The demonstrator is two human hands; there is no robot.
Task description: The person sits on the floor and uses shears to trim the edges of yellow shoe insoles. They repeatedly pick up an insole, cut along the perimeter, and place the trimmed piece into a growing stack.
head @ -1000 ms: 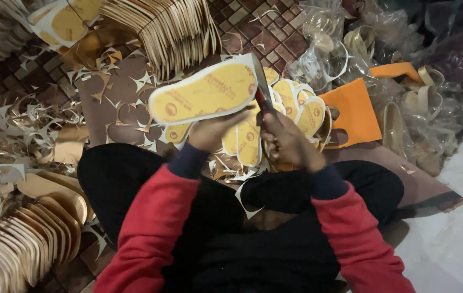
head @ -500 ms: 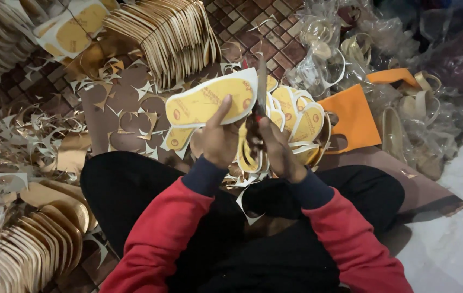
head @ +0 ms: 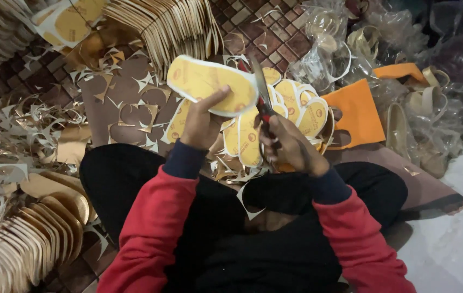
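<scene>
My left hand [head: 201, 123] grips a yellow shoe insole with a white border [head: 209, 84], held flat above my lap. My right hand [head: 288, 145] is closed around the handles of a pair of scissors [head: 261, 89], whose blades point away from me and meet the insole's right end. A thin white trimmed strip [head: 245, 202] hangs below my hands over my black trousers. Under the hands lies a heap of several more yellow insoles [head: 291, 111].
Stacks of gold insoles stand at the top [head: 171, 24] and lower left [head: 25, 239]. Gold and white offcuts [head: 25, 135] litter the tiled floor. An orange bag [head: 359, 111] and clear plastic bags with gold straps [head: 416, 108] lie to the right.
The insole has turned in my left hand and shifted slightly up and right. The scissors have worked further along its edge, near the right end.
</scene>
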